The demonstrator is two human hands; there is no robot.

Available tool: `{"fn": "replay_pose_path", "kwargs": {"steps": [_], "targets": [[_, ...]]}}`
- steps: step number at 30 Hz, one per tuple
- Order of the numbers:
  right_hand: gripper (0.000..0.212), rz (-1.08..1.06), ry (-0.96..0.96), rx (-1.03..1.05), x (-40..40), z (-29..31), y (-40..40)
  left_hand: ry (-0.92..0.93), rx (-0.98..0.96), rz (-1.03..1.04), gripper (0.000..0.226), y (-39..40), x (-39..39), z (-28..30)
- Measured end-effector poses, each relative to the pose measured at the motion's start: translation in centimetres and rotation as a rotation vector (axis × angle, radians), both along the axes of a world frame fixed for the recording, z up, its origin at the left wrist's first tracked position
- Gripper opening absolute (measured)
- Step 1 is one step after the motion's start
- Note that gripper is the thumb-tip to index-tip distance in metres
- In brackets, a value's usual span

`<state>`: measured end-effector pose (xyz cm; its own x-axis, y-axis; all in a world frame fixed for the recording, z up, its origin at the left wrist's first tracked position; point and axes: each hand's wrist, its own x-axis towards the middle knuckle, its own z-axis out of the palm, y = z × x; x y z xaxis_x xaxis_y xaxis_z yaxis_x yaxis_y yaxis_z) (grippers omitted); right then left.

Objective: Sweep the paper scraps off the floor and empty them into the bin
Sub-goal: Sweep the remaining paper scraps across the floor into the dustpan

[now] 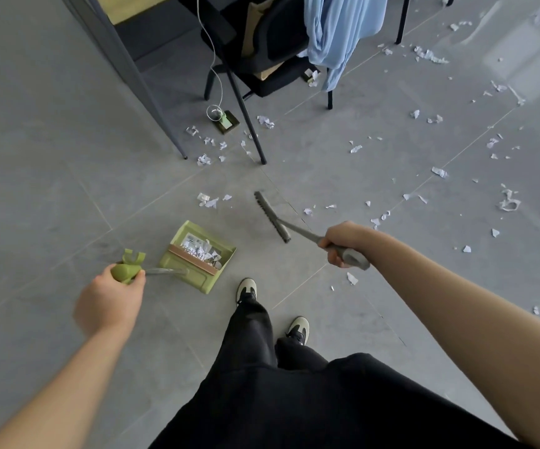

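Both hands are closed round handles: the left hand [110, 303] grips the green end of the dustpan handle [126, 272], from which a thin metal rod runs to the green dustpan [197, 254]; the right hand [340, 243] is wrapped round the grey grip of the broom [272, 217], whose dark bristle head sits low over the grey tiled floor [51, 157] ahead of the person; whether the bristles touch the tiles cannot be told. The dustpan rests on the floor just left of the person's forward shoe [246, 288] and holds a heap of white paper scraps [202, 249]; a small cluster of loose scraps [208, 200] lies just beyond the pan, left of the broom head; many more scraps [440, 171] are strewn across the tiles to the right and under the furniture. Farther back stands a black chair [262, 53] with a light blue garment [336, 34] draped over it; a white cable [215, 76] hangs down to a floor socket [228, 122] beside a dark table leg [246, 108]; the person wears black trousers [252, 335].
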<state>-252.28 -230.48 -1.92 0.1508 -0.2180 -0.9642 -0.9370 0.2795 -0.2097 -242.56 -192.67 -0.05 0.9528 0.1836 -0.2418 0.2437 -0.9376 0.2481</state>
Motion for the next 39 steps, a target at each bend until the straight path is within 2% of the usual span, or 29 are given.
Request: {"fn": "replay_pose_path", "kwargs": {"steps": [10,18,25,39], "targets": [[0.008,0.206,-0.039,0.213,15.4,-1.6,7.1,0.037,0.064,-0.011,0.03,3.3,9.0,-0.3],[0.01,0.091,0.028,0.369,20.4,-4.1,8.7,0.027,0.109,-0.056,0.03,4.3,12.4,-1.0],[0.005,-0.267,0.029,0.461,17.4,-4.5,4.8,0.05,0.12,-0.13,0.03,3.1,13.6,-1.0],[0.009,-0.632,-0.041,0.395,0.6,-4.7,-4.6,0.086,0.058,-0.357,0.024,-7.6,10.4,-0.5]]}}
